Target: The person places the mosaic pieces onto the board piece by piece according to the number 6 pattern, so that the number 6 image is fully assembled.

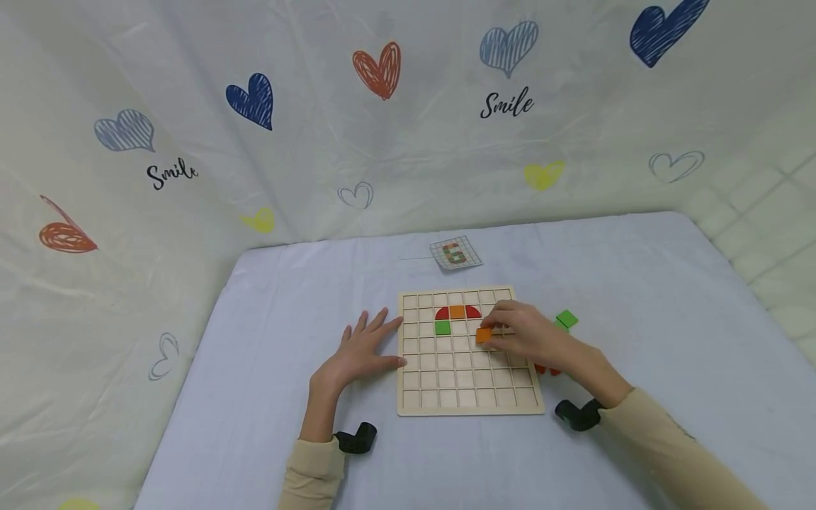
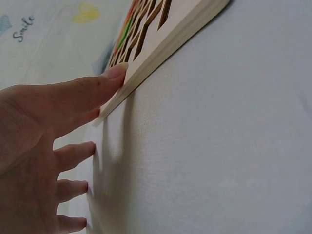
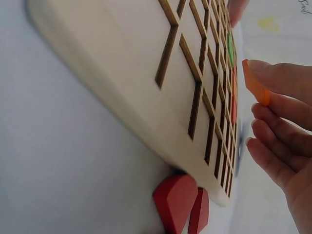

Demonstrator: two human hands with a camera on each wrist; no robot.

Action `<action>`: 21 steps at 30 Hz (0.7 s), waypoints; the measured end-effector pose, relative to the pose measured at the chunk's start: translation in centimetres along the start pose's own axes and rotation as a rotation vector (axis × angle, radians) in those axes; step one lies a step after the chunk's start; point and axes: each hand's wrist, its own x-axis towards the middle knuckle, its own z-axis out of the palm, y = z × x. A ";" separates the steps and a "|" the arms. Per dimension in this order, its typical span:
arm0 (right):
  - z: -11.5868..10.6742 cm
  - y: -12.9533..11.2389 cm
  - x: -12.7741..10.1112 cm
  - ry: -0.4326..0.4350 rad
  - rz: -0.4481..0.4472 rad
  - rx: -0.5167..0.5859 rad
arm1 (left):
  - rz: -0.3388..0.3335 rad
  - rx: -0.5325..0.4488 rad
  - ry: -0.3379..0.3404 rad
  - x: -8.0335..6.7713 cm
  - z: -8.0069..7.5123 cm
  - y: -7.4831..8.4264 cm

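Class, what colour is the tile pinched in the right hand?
Orange tile; the head view shows it best.

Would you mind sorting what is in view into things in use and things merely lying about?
In use: grid board, orange tile pinched by right hand, left hand steadying the board, pattern card, placed tiles.
Lying about: green tiles, red pieces, heart-print backdrop.

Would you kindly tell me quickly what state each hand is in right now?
Left hand: open, fingers spread flat, touching the edge of the wooden grid board.
Right hand: pinches a small orange square tile above the board.
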 end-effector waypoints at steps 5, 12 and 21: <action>0.3 -0.6 0.6 -0.011 -0.024 0.012 | 0.004 0.000 0.002 0.0 0.0 0.0; 1.2 -1.5 1.6 -0.043 -0.025 0.021 | 0.003 -0.002 0.000 -0.1 -0.2 0.0; 2.3 -2.3 2.6 -0.059 -0.059 0.015 | -0.005 -0.004 -0.010 0.0 0.0 0.0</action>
